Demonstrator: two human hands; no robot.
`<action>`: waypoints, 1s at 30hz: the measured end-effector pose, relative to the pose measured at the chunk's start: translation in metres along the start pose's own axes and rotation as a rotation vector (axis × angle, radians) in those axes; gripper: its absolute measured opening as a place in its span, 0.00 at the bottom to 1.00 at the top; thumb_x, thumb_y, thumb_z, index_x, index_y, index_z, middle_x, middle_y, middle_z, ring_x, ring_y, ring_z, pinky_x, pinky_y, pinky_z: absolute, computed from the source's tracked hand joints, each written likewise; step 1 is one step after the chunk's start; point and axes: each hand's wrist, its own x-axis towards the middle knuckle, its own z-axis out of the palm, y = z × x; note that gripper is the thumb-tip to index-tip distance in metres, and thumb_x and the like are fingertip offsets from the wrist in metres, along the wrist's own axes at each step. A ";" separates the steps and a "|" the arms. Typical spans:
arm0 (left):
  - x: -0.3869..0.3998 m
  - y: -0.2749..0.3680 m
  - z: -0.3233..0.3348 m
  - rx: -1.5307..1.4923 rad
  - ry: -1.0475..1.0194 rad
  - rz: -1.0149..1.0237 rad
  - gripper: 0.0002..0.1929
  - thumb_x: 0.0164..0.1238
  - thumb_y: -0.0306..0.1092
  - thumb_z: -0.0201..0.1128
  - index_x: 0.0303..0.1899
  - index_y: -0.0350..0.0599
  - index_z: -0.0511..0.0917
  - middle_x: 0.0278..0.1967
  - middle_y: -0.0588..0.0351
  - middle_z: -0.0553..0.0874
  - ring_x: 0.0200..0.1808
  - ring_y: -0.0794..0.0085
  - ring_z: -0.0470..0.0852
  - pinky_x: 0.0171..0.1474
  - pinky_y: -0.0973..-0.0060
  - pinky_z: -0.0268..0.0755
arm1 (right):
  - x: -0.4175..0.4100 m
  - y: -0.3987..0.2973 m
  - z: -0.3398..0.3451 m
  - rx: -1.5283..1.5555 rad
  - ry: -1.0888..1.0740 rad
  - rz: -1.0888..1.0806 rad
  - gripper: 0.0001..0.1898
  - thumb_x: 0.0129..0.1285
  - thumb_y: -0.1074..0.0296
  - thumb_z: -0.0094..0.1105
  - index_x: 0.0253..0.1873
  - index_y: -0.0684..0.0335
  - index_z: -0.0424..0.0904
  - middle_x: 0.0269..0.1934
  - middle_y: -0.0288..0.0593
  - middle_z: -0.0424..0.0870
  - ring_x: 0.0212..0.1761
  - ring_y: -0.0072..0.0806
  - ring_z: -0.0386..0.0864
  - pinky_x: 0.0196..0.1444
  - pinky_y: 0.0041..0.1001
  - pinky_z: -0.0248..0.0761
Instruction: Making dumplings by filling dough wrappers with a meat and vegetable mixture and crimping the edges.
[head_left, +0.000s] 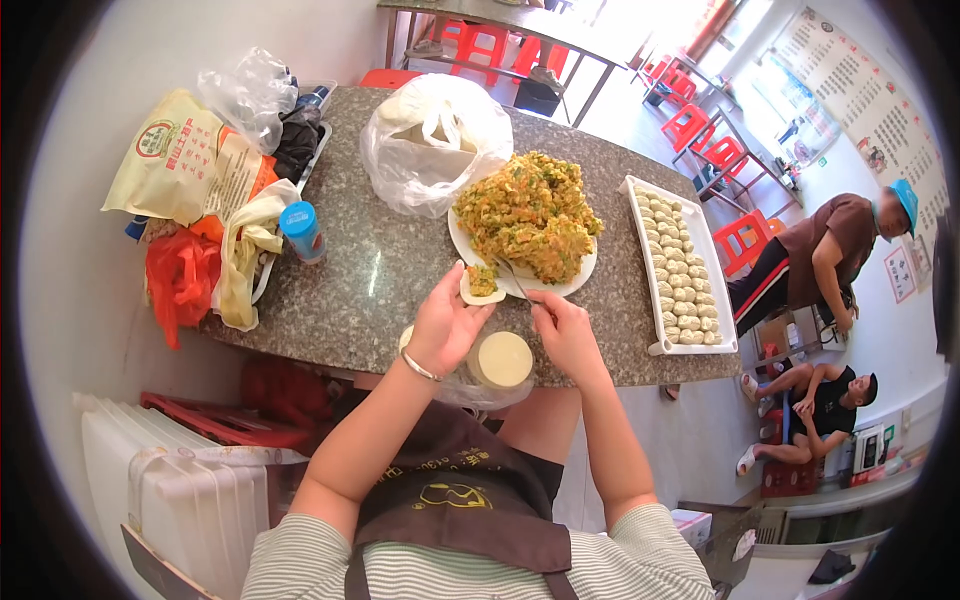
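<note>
A round dough wrapper (489, 299) rests on the fingers of my left hand (444, 324), with a small mound of chopped vegetable filling (482, 280) on it. My right hand (564, 330) grips a thin metal utensil (516, 279); its tip reaches the edge of the filling heap, so its shape is hidden. That large heap of orange, yellow and green filling (529, 214) covers most of a white plate (461, 238). Below my hands, near the table edge, stands a round stack of pale wrappers (505, 359) on clear plastic. Part of another pale stack shows behind my left wrist.
A white tray (657, 347) of pleated dumplings (679, 274) lies at the right of the speckled stone table (360, 300). A plastic bag of dough (435, 142) sits behind the plate. Left are a blue-lidded container (302, 231) and piled bags (184, 165). Two people are at the right.
</note>
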 end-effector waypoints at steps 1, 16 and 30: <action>0.001 0.000 0.000 -0.002 -0.015 -0.011 0.23 0.76 0.45 0.44 0.62 0.37 0.64 0.59 0.49 0.73 0.62 0.62 0.71 0.66 0.64 0.62 | 0.003 0.003 0.000 -0.053 0.014 -0.007 0.12 0.63 0.74 0.51 0.49 0.67 0.79 0.23 0.48 0.80 0.26 0.30 0.79 0.34 0.29 0.73; 0.008 0.014 -0.014 -0.002 -0.062 0.006 0.24 0.76 0.41 0.44 0.62 0.29 0.61 0.59 0.44 0.72 0.63 0.60 0.71 0.67 0.64 0.63 | -0.011 -0.001 -0.002 0.087 -0.087 0.037 0.13 0.64 0.73 0.52 0.51 0.68 0.79 0.24 0.36 0.76 0.27 0.17 0.73 0.33 0.21 0.69; 0.006 0.003 -0.008 -0.023 -0.052 0.012 0.23 0.76 0.42 0.46 0.61 0.33 0.63 0.58 0.47 0.74 0.61 0.62 0.73 0.66 0.66 0.65 | -0.010 0.006 0.009 0.078 -0.063 0.020 0.13 0.64 0.73 0.51 0.52 0.65 0.78 0.23 0.39 0.78 0.25 0.20 0.74 0.31 0.23 0.70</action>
